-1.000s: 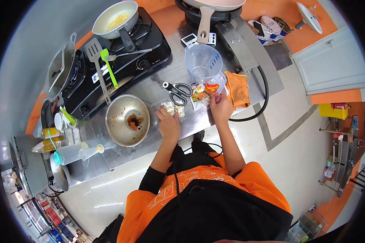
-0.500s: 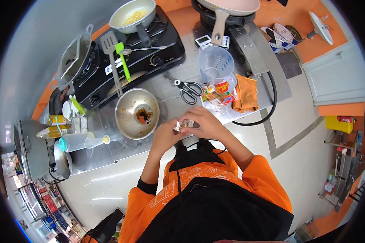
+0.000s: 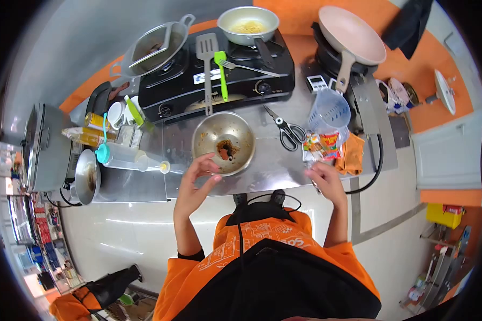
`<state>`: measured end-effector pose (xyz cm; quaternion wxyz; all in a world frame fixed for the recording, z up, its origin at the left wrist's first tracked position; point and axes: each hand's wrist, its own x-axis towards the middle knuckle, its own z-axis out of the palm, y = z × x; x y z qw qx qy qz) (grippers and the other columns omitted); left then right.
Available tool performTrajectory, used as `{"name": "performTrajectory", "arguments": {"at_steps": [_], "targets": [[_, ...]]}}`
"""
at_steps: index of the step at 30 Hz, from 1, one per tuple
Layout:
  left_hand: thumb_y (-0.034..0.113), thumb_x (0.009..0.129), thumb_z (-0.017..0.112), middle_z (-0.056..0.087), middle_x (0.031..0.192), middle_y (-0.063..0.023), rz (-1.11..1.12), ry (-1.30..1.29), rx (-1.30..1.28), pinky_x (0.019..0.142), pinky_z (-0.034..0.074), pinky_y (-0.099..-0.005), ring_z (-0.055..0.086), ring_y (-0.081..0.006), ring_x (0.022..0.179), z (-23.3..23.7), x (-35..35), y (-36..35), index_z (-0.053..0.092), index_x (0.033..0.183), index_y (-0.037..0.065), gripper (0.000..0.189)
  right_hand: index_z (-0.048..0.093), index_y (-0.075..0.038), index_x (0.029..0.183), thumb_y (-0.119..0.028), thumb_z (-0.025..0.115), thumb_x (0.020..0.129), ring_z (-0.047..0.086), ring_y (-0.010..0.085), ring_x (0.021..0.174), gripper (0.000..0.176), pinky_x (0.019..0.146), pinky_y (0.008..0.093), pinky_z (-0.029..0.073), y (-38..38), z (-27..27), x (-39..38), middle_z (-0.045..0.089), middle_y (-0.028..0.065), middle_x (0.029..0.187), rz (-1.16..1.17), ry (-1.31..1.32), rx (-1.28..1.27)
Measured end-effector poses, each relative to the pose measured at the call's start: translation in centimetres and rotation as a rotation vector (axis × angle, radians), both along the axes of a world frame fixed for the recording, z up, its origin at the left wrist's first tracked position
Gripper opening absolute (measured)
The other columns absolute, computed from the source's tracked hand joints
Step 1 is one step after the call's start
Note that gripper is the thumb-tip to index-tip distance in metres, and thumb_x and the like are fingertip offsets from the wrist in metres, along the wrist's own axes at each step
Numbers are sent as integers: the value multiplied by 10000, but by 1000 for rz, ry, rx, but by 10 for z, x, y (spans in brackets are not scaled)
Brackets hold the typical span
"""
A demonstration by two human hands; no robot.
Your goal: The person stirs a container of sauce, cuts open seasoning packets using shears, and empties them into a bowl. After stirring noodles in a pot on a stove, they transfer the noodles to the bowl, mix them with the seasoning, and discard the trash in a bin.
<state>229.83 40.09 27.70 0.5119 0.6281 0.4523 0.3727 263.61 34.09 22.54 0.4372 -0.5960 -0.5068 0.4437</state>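
Crowded steel table.
Left hand, fingers spread, beside bowl; right hand near packets, grip unclear: a nudge could tip either off.

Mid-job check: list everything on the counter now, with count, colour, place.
steel bowl: 1, silver with brown sauce, counter centre
scissors: 1, black handles, right of the bowl
measuring jug: 1, clear, right of the scissors
seasoning packets: several, multicoloured, in front of the jug
cloth: 1, orange, beside the packets
stove: 1, black, behind the bowl
small pan: 1, grey, noodles inside, on the stove
frying pan: 1, pink, back right
squeeze bottle: 1, clear, teal cap, lying left
left hand: open, beside the bowl
right hand: near the packets; grip unclear
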Motion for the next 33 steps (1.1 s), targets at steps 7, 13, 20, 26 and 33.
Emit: {"name": "performTrajectory", "arguments": {"at_steps": [7,13,20,26,33], "targets": [[79,782,639,567,942,-36,12,67,94,824,437,-274,551,-130,910,-4,-33,9,493,1185,51,430,610,-39,705,-173,627,818,465,104,450,176,445,306,360,-6,-31,-33,468,40,474,149,-661,-10],[214,708,727,597,940,-54,-371,12,118,779,444,-272,569,-152,885,6,3,1,527,1139,51,502,601,-42,672,-257,683,772,454,53,484,251,481,229,360,21,51,-128,488,7,497,633,-139,-46],[107,779,673,642,775,-23,-92,-161,-111,577,450,-178,575,-43,702,-4,-11,8,601,898,13,168,604,-28,946,-148,605,837,535,53,714,162,626,208,415,45,51,-165,609,-3,808,139,253,324],[144,820,608,641,795,-73,-211,-12,65,616,473,-236,631,-138,701,4,-30,20,577,900,24,148,634,-21,870,-108,639,803,495,71,622,110,584,216,402,54,41,-180,595,16,719,312,63,252],[109,848,527,504,646,-122,-216,219,470,498,401,-318,527,-255,539,4,-36,28,520,749,5,143,617,-16,850,-70,603,799,528,190,611,76,587,276,416,57,59,-196,578,88,698,397,-95,374]]}}
